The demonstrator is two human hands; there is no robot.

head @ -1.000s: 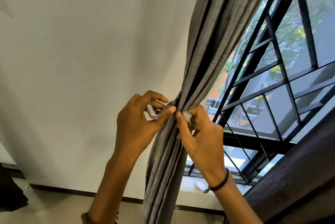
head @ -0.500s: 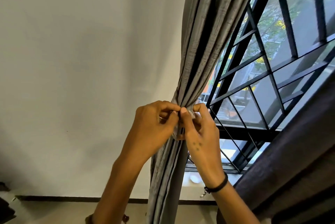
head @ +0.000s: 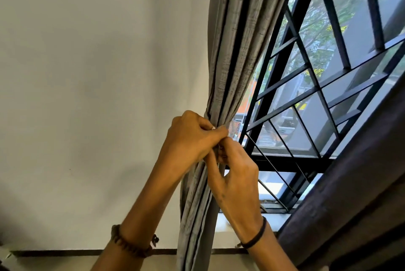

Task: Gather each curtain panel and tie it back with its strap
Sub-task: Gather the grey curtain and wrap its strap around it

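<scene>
Fingers (head: 215, 132) of the left hand (head: 192, 137) are curled tight at the cinched waist of the grey curtain panel (head: 232, 55), thumb and forefinger pinched together on something small and pale that is most likely an end of the strap (head: 213, 127), though almost all of it is hidden under the knuckles. Directly below and touching them, the right hand (head: 236, 178) is clenched too, its fingertips tucked in against the same spot, so both hands are grasping at the tie point; whether the strap ends are already joined cannot be told. Beneath the fingers the gathered folds fall loose between the two forearms, and above the fingers they fan upward toward the top of the view. Judging by those deep, limp pleats the cloth is soft, fairly light, and ready to slide apart once pressure lets up, so the sensible hold is right at the narrowest bunch, squeezing all the folds together while the strap is drawn snug around them. A thin strap end is easy to lose, so a fingertip pinch near its tip suits it better than a full fist. To the right of the fingers and further back stands the black window grille (head: 306, 99); a darker curtain (head: 350, 194) hangs at the lower right, not yet tied. To the left of the fingers lies the plain white wall (head: 87, 73).
</scene>
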